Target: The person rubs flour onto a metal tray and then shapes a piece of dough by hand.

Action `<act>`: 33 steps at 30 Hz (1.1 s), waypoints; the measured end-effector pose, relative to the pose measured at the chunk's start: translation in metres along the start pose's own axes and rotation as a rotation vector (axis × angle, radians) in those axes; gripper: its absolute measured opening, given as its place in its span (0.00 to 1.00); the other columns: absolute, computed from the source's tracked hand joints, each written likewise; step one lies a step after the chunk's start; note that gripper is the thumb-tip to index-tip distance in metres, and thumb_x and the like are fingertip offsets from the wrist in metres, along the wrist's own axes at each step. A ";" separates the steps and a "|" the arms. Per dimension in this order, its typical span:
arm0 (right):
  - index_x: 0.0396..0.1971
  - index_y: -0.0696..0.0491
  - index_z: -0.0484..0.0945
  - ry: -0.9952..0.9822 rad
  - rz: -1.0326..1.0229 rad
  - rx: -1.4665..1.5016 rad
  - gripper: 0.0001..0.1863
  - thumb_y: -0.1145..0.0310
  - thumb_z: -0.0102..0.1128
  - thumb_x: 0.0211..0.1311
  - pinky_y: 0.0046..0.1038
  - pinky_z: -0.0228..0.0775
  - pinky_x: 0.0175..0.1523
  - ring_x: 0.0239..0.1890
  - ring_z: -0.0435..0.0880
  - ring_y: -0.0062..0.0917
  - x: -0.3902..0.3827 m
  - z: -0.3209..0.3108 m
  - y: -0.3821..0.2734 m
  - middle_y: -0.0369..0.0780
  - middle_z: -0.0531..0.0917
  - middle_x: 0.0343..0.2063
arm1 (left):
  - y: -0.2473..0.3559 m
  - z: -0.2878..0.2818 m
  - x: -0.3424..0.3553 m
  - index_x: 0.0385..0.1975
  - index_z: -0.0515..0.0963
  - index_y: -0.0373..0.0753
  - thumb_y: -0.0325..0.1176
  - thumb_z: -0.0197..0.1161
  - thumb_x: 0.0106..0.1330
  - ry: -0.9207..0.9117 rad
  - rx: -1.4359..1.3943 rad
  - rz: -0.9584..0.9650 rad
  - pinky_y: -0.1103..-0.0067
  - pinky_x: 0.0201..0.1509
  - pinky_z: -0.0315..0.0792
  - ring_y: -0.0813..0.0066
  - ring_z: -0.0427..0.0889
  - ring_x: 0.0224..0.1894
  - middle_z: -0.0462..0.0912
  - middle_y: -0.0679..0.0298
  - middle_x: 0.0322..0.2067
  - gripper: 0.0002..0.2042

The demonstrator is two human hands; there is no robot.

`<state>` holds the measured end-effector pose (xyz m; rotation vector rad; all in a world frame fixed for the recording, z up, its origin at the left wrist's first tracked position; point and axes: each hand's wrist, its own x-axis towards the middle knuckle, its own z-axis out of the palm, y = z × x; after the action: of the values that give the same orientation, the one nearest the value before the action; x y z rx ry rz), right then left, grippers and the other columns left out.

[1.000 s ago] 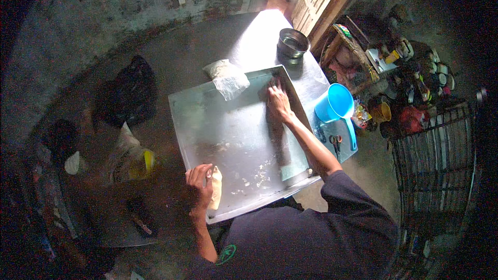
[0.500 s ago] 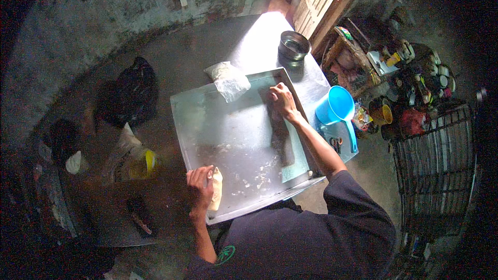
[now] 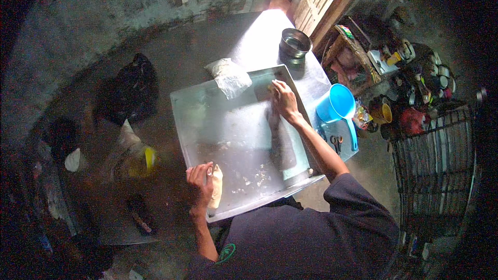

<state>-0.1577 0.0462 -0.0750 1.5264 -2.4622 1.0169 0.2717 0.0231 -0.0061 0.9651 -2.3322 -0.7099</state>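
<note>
A shallow metal tray (image 3: pixel 238 150) lies at a slant before me, with pale crumbs and flakes scattered over its near half. My left hand (image 3: pixel 199 181) is closed over its left rim, the fingers curled. Right beside those fingers, inside the tray, lies a pale yellow, oblong piece that looks like dough (image 3: pixel 216 185). My right hand (image 3: pixel 285 98) reaches into the far right corner, its fingers bunched and pointing down at the tray floor. Whatever those fingertips hold is too small to make out. Across the far rim droops a clear plastic bag (image 3: pixel 228 78) of whitish stuff.
Right of the tray stand a blue dipper (image 3: pixel 334 103) and scissors (image 3: pixel 337 142); a dark metal bowl (image 3: pixel 295 44) sits farther back. A black plastic bag (image 3: pixel 135 85) and a yellow-rimmed container (image 3: pixel 150 159) are at the left. A slatted rack (image 3: pixel 433 176) stands far right.
My right hand has shifted slightly toward the far rim, fingers still bunched. My left hand stays on the left rim beside the pale piece.
</note>
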 end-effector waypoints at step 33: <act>0.76 0.51 0.45 -0.362 -0.109 -0.301 0.47 0.35 0.43 0.68 0.65 0.17 0.72 0.77 0.26 0.54 -0.099 0.023 -0.105 0.59 0.35 0.75 | -0.009 0.008 -0.003 0.45 0.82 0.42 0.30 0.61 0.67 -0.017 -0.007 -0.013 0.64 0.60 0.67 0.60 0.80 0.47 0.84 0.61 0.42 0.09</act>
<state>-0.0149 0.0794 -0.0795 1.8418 -2.5635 0.3520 0.2727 0.0221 -0.0188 0.9761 -2.3384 -0.7336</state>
